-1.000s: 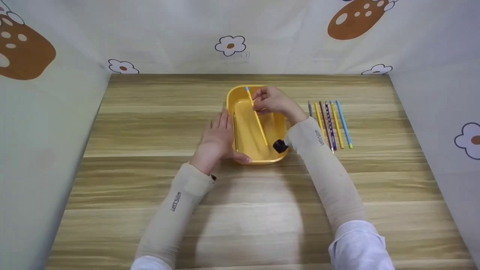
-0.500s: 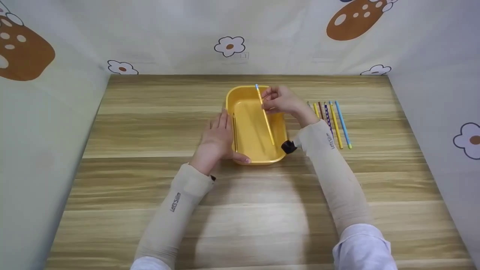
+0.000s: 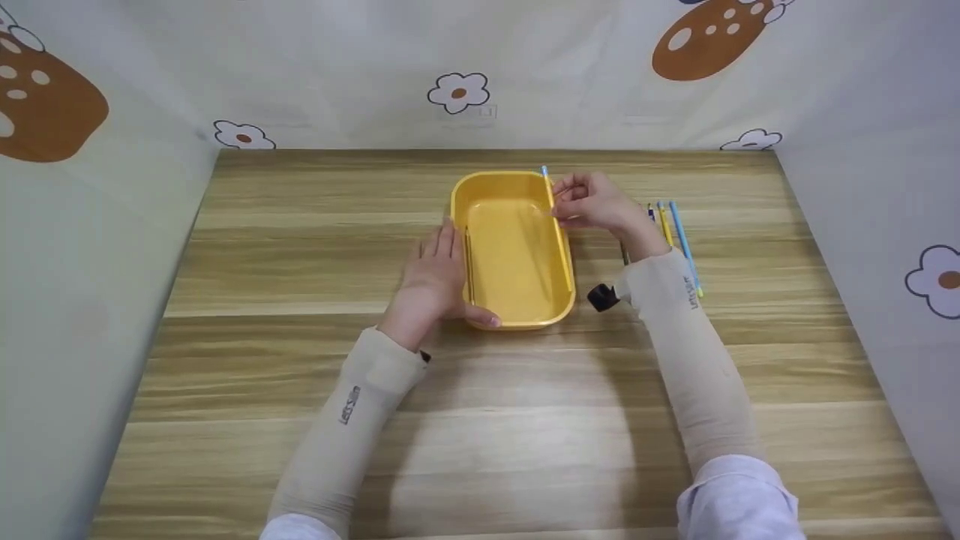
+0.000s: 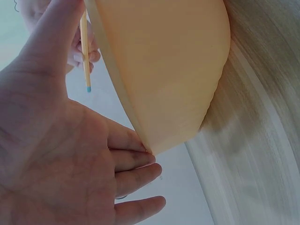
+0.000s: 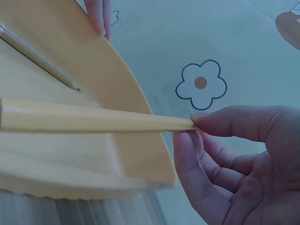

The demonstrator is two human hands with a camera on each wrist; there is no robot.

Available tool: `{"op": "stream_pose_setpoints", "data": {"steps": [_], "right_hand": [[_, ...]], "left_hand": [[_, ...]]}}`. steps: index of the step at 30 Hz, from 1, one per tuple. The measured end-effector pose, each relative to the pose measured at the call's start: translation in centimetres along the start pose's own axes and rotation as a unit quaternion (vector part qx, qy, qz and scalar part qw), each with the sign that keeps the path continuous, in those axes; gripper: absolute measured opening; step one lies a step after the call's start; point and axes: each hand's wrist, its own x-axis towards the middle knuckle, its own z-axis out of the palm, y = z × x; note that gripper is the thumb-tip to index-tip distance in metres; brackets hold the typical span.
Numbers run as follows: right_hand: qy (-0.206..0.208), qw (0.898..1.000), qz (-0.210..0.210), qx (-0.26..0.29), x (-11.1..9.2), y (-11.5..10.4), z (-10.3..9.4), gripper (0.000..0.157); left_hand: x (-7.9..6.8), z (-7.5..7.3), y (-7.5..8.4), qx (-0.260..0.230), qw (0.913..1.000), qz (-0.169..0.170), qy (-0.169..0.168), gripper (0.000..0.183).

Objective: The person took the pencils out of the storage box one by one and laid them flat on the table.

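A yellow plastic bin point(image 3: 491, 175) stands on the wooden table. Along its left rim rests my left hand point(image 3: 431, 281), fingers straight and thumb spread toward the near corner; the left wrist view shows the fingertips against the rim. Between thumb and fingers my right hand point(image 3: 596, 206) pinches a yellow pencil point(image 3: 561, 244) with a blue end. In the head view this pencil slants along the bin's right side, its blue end above the far rim. A sharpened pencil point(image 5: 42, 61) lies inside the bin, by the left wall.
Right of the bin, a blue pencil point(image 3: 681, 232) and a yellow pencil point(image 3: 665, 225) lie side by side on the table point(image 3: 300, 225); the right forearm covers others in that row. A pale wall sheet point(image 3: 555, 82) with printed flowers borders the back.
My right hand has carried the yellow pencil rightward, from over the bin's middle to its right side. The right forearm now hides more of the pencil row. The left hand has stayed put.
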Motion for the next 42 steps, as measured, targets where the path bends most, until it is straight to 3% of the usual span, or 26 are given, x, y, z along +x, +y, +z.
{"op": "stream_pose_setpoints", "data": {"steps": [10, 19, 28, 42], "right_hand": [[0.014, 0.999, 0.006, 0.031, -1.3, 1.3, -2.3, 0.025], [0.032, 0.999, -0.012, 0.026, -2.7, 2.6, -4.4, 0.024], [0.057, 0.998, 0.013, 0.005, -4.0, 3.7, -6.4, 0.027], [0.081, 0.996, 0.026, 0.041, -5.5, 5.4, -8.7, 0.027]], "left_hand": [[-0.1, 0.0, 0.0, 0.001, 1.0000, -0.004, 0.002, 0.150], [-0.1, 0.1, 0.0, -0.005, 1.0000, -0.004, 0.004, 0.150], [-0.1, 0.0, 0.0, 0.007, 1.0000, 0.002, 0.000, 0.149], [-0.2, 0.1, -0.2, -0.012, 0.9998, 0.006, 0.012, 0.149]]}}
